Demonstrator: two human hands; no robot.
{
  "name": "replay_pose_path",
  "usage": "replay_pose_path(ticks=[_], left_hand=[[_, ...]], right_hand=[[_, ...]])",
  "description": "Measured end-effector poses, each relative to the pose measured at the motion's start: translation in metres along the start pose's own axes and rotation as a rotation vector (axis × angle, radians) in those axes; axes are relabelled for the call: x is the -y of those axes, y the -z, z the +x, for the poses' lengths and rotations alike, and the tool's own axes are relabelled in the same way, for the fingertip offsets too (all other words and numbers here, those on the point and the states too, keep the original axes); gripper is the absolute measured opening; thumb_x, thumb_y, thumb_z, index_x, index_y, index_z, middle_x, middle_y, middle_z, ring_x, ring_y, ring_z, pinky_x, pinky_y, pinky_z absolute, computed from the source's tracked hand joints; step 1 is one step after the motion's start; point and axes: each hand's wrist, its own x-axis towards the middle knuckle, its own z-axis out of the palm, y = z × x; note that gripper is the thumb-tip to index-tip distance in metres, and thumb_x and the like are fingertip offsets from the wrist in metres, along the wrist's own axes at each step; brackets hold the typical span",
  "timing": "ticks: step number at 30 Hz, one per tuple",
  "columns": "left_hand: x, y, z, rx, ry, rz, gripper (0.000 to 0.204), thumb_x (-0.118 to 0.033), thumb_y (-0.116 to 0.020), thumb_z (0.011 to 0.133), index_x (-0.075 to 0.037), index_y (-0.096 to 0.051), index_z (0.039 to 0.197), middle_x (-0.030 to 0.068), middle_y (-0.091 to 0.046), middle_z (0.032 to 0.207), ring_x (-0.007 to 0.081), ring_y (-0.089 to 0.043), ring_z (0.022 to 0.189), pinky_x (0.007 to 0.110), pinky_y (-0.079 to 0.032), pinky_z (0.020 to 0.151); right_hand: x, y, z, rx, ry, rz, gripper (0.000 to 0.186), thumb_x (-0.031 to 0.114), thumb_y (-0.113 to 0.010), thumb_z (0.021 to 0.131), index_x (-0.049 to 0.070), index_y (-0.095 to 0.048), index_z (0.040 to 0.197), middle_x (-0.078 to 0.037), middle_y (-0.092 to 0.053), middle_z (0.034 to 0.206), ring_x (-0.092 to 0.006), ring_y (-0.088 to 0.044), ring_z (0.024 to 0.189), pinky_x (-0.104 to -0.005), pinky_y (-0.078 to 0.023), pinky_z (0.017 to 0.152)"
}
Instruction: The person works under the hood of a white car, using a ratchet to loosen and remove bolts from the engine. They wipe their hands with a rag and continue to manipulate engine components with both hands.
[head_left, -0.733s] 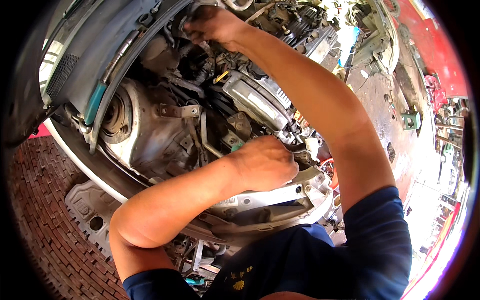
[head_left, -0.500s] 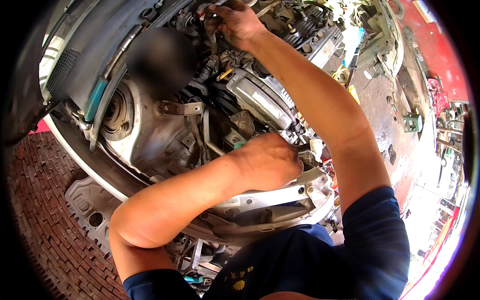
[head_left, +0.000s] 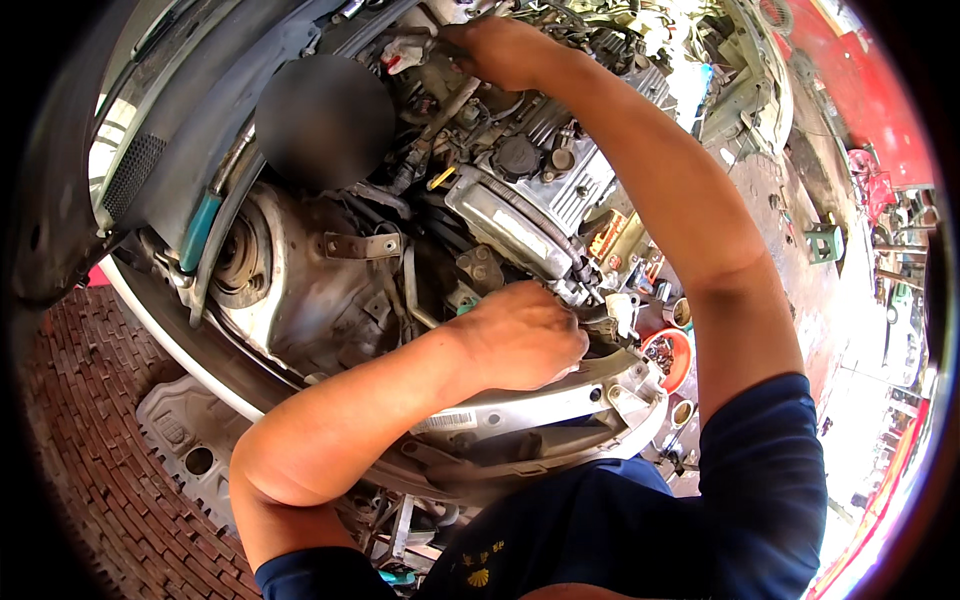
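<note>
My left hand [head_left: 525, 335] is closed in a fist behind the silver front crossmember [head_left: 540, 400] of a car's engine bay. A bit of teal [head_left: 467, 303] shows beside its thumb side; whatever the fingers hold is hidden. My right arm stretches across the engine to the far side. There my right hand [head_left: 505, 52] is lowered among hoses and metal parts, its fingertips dark and mostly hidden. A whitish and red piece [head_left: 404, 53] lies just left of it. Between the hands sits the engine's ribbed metal cover [head_left: 515, 222], with a black round cap [head_left: 517, 157] behind it.
A teal-handled tool [head_left: 203, 230] lies along the bay's left edge. At the right, a red basin [head_left: 682, 360] of small parts stands on the floor beside cans. A green stool [head_left: 825, 243] is farther right. A grey plate [head_left: 195, 430] rests on the brick floor.
My right hand has moved slightly right and down into the far parts, and its fingers are now less visible. The left fist has shifted a little left and stays closed. The view has shifted slightly.
</note>
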Motion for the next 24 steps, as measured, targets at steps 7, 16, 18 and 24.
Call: replay_pose_path(ticks=[7,16,18,24], left_hand=[[-0.002,-0.005,-0.002,-0.026,-0.031,-0.031,0.026,-0.037,-0.066,0.099,-0.012,-0.070,0.092,0.0044,-0.072,0.082,0.0260,-0.075,0.088,0.043,-0.058,0.085],[-0.004,0.006,0.004,0.117,0.020,-0.133,0.031,-0.036,-0.061,0.101,-0.008,-0.069,0.091,0.0097,-0.072,0.084,0.0290,-0.076,0.090,0.043,-0.059,0.086],[-0.004,0.008,0.005,0.201,0.002,-0.074,0.029,-0.035,-0.060,0.100,-0.008,-0.069,0.092,0.0099,-0.073,0.087,0.0292,-0.075,0.092,0.043,-0.059,0.087],[-0.002,0.006,0.004,0.183,0.016,-0.044,0.028,-0.033,-0.059,0.100,-0.008,-0.069,0.090,0.0088,-0.073,0.088,0.0279,-0.075,0.091,0.043,-0.059,0.085]], right_hand=[[0.047,0.017,0.003,-0.056,0.104,0.164,0.040,0.035,-0.067,0.103,0.005,-0.067,0.128,-0.021,-0.075,0.099,-0.0395,-0.073,0.094,-0.0520,-0.057,0.086],[0.048,-0.027,-0.059,-0.053,-0.534,0.440,0.056,0.052,-0.067,0.094,0.002,-0.069,0.121,-0.025,-0.076,0.109,-0.0418,-0.073,0.105,-0.0510,-0.059,0.094],[0.055,-0.027,-0.050,-0.033,-0.513,0.470,0.059,0.055,-0.065,0.095,0.002,-0.068,0.122,-0.025,-0.076,0.109,-0.0428,-0.073,0.106,-0.0514,-0.059,0.094],[0.054,-0.040,-0.038,-0.122,-0.543,0.555,0.064,0.060,-0.066,0.093,0.001,-0.070,0.116,-0.025,-0.075,0.107,-0.0429,-0.073,0.103,-0.0512,-0.058,0.093]])
